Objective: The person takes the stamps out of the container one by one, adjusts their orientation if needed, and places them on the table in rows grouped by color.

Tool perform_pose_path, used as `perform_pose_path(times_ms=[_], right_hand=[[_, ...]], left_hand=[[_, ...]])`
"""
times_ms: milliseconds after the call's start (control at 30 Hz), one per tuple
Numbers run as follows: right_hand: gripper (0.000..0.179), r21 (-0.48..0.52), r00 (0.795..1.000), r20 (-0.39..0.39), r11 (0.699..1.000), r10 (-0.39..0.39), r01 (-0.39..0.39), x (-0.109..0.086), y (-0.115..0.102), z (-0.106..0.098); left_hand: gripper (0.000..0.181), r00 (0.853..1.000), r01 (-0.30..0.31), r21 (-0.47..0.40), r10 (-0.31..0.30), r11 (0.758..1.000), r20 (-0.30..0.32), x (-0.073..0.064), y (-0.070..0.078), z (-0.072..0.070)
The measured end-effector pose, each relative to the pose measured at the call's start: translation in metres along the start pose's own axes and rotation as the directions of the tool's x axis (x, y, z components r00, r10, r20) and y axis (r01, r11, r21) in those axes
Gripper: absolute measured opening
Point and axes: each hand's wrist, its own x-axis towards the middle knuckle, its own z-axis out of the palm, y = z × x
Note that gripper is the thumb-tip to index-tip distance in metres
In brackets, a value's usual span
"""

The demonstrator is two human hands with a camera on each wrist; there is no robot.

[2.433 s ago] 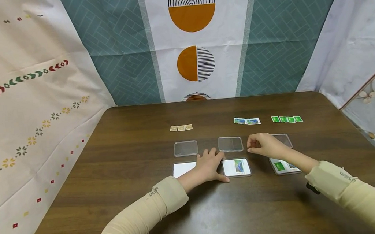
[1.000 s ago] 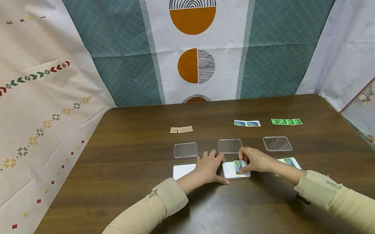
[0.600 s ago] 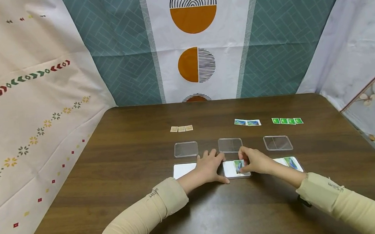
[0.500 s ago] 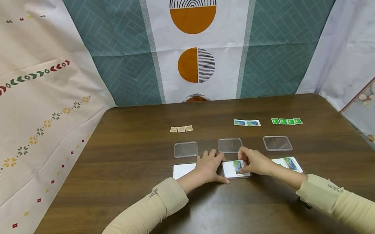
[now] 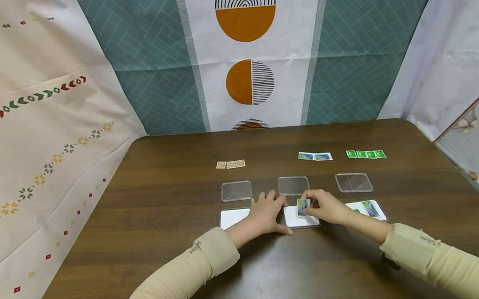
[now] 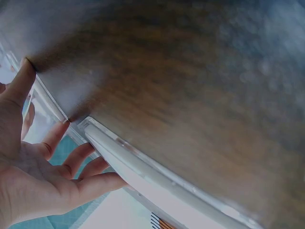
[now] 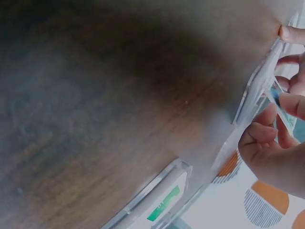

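My right hand [image 5: 328, 207] pinches a small blue-and-green stamp [image 5: 301, 206] between thumb and fingers. The stamp is raised and tilted over the white card in the middle clear case [image 5: 291, 222]. In the right wrist view the stamp [image 7: 275, 95] shows nearly edge-on at the fingertips of the right hand [image 7: 271, 150]. Fingers spread, my left hand [image 5: 265, 213] rests at the left end of that case. Thumb and index tip of the left hand [image 6: 35, 181] touch its edge in the left wrist view, while other fingertips reach the left case [image 5: 232, 218], partly covered by the hand.
The right case [image 5: 375, 210] holds a green and a blue stamp, partly behind my wrist. Three clear lids [image 5: 236, 191] lie in a row behind the cases. Farther back are beige stamps [image 5: 230, 164], two blue ones [image 5: 322, 156] and several green ones [image 5: 361, 154].
My right hand came left from beside the right lid to the middle case, took hold of the stamp lying on the card and lifted it slightly. The left hand stayed in place.
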Motion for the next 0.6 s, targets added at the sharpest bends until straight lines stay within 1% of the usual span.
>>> perform_pose_path(times_ms=[367, 433, 600], right_hand=[[0.006, 0.064, 0.999, 0.043, 0.998, -0.021, 0.019, -0.001, -0.001, -0.011], [0.007, 0.062, 0.998, 0.049, 0.997, -0.042, 0.039, -0.002, -0.001, -0.013], [0.007, 0.028, 0.995, 0.080, 0.998, -0.060, 0.058, -0.003, -0.002, -0.019]], left_hand=[[0.066, 1.000, 0.001, 0.005, -0.001, 1.000, -0.002, 0.000, 0.000, 0.001], [0.066, 1.000, 0.002, 0.006, -0.002, 1.000, -0.001, 0.001, 0.000, 0.001], [0.068, 1.000, 0.004, 0.009, -0.004, 1.000, 0.008, 0.001, 0.001, 0.000]])
